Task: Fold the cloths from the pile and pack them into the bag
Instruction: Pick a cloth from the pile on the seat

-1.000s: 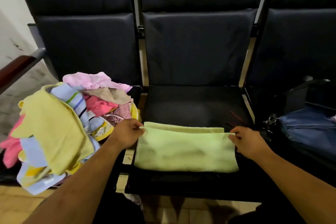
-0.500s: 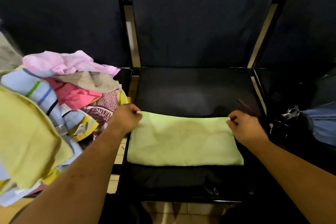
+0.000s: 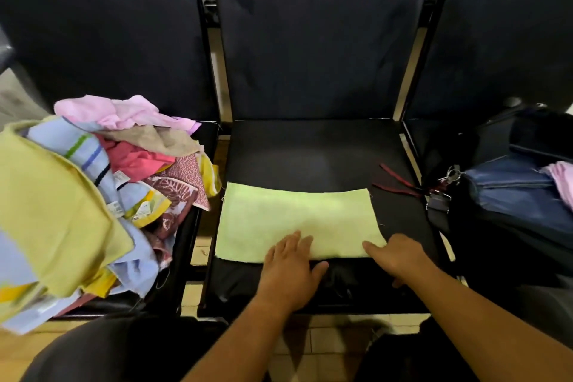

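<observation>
A light green cloth (image 3: 297,217) lies folded flat on the middle black seat (image 3: 310,152). My left hand (image 3: 290,263) rests at its near edge with fingers straight, fingertips on the cloth. My right hand (image 3: 398,254) lies flat at the cloth's near right corner, fingers extended and touching it. A pile of cloths (image 3: 93,183) in yellow, pink, blue and patterned fabric covers the left seat. On the right seat stands an open dark bag (image 3: 508,211) with a pink cloth (image 3: 562,180) showing inside.
Dark seat backs (image 3: 310,40) rise behind all three seats. Metal frame bars (image 3: 217,71) separate the seats. Red straps (image 3: 397,180) and a metal clip (image 3: 449,174) lie by the bag. Tiled floor (image 3: 310,338) and my knees fill the bottom.
Both hands let go of the cloth's far corners and moved back to its near edge, now lying flat. The green cloth is folded with its far edges aligned.
</observation>
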{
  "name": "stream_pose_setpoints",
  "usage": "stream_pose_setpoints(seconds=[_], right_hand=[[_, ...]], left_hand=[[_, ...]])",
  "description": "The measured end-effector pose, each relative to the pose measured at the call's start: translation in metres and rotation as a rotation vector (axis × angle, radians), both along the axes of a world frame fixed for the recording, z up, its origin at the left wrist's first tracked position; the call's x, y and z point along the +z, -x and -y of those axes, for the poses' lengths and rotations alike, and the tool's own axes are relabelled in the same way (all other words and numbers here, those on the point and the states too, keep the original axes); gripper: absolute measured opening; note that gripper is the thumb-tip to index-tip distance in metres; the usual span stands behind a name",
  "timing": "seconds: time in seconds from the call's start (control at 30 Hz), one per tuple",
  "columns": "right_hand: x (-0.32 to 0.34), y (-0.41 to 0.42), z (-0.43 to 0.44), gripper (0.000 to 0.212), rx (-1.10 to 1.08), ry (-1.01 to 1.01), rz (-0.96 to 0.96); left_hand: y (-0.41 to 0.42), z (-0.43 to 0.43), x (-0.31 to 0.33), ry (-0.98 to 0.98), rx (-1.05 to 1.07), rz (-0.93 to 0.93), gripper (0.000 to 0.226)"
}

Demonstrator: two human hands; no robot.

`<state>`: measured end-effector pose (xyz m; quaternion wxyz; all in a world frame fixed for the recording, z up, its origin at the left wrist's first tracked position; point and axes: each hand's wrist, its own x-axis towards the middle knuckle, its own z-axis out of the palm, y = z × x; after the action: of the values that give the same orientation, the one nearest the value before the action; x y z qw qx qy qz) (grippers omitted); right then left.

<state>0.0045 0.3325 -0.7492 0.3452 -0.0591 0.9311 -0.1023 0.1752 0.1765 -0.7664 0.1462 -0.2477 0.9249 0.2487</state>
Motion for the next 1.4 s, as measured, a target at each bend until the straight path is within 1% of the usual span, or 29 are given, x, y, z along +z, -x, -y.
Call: stream_pose_setpoints(seconds=[0.03,0.1,0.2,0.23,0.3,0.37,0.4,0.43,0.53,0.63,0.73,0.77,0.83,0.9,0.97,1.03,1.07,1.13,1.2,1.23,1.3,1.33,1.37,1.4], right_hand=[[0.000,-0.006,0.001,0.066,-0.071,0.048,0.002],[-0.005,-0.015,0.003,0.051,-0.215,0.129,-0.018],[-0.014,-0.019,0.004,0.041,-0.453,0.299,-0.039],[-0.016,-0.018,0.004,0.041,-0.566,0.395,-0.029],[-0.019,-0.017,0.005,0.050,-0.834,0.580,0.060],[-0.021,-0.015,0.007,0.046,-1.023,0.687,0.130],[-0.021,-0.013,0.008,0.045,-1.067,0.692,0.137],[-0.023,-0.011,0.008,0.046,-1.083,0.682,0.135],[-0.025,-0.006,0.011,0.044,-1.056,0.656,0.145],[-0.019,-0.006,0.021,0.034,-1.008,0.691,0.161],[-0.003,-0.017,0.036,0.013,-0.988,0.795,0.109],[0.002,-0.023,0.044,0.008,-0.967,0.827,0.062],[0.012,-0.040,0.066,0.013,-0.825,0.806,-0.099],[0.026,-0.066,0.092,0.018,-0.641,0.791,-0.232],[0.037,-0.096,0.119,0.015,-0.449,0.847,-0.260],[0.044,-0.124,0.146,0.011,-0.235,0.879,-0.189],[0.040,-0.135,0.157,0.009,-0.109,0.881,-0.146],[0.022,-0.153,0.173,0.012,0.168,0.804,-0.101],[0.000,-0.164,0.180,0.018,0.378,0.690,-0.093],[-0.007,-0.167,0.181,0.027,0.440,0.646,-0.086],[-0.016,-0.170,0.179,0.057,0.506,0.580,-0.074],[-0.017,-0.169,0.175,0.068,0.524,0.564,-0.089],[-0.017,-0.168,0.171,0.073,0.545,0.556,-0.112],[-0.016,-0.167,0.166,0.071,0.576,0.548,-0.148]], left_hand=[[-0.005,-0.010,-0.005,0.022,0.004,0.011,0.070],[-0.012,-0.021,-0.013,0.062,0.008,0.021,0.074],[-0.022,-0.023,-0.021,0.093,-0.035,0.012,0.072],[-0.024,-0.022,-0.023,0.093,-0.045,0.008,0.072],[-0.025,-0.021,-0.023,0.091,-0.045,0.004,0.072],[-0.023,-0.019,-0.020,0.051,-0.031,-0.006,0.082],[-0.020,-0.018,-0.017,0.009,-0.014,-0.014,0.088],[-0.018,-0.015,-0.014,-0.040,0.008,-0.017,0.089],[-0.012,0.004,-0.003,-0.164,0.086,-0.070,0.067],[-0.012,0.044,0.010,-0.198,0.203,-0.156,0.054],[-0.017,0.086,0.021,-0.356,0.410,-0.191,0.047],[-0.020,0.096,0.021,-0.418,0.485,-0.186,0.045],[-0.026,0.109,0.017,-0.573,0.673,-0.216,0.043],[-0.031,0.114,0.012,-0.753,0.889,-0.346,0.039],[-0.033,0.114,0.014,-0.901,1.022,-0.457,0.026],[-0.035,0.118,0.015,-1.010,1.093,-0.513,0.019],[-0.038,0.119,0.018,-1.058,1.104,-0.520,0.020],[-0.044,0.126,0.021,-1.048,1.046,-0.503,0.029],[-0.050,0.131,0.019,-0.956,0.992,-0.465,0.032],[-0.053,0.133,0.020,-0.902,0.985,-0.451,0.033],[-0.055,0.135,0.020,-0.771,0.958,-0.438,0.043],[-0.055,0.133,0.020,-0.702,0.927,-0.434,0.049],[-0.055,0.131,0.020,-0.647,0.894,-0.429,0.050],[-0.054,0.129,0.021,-0.598,0.862,-0.424,0.050]])
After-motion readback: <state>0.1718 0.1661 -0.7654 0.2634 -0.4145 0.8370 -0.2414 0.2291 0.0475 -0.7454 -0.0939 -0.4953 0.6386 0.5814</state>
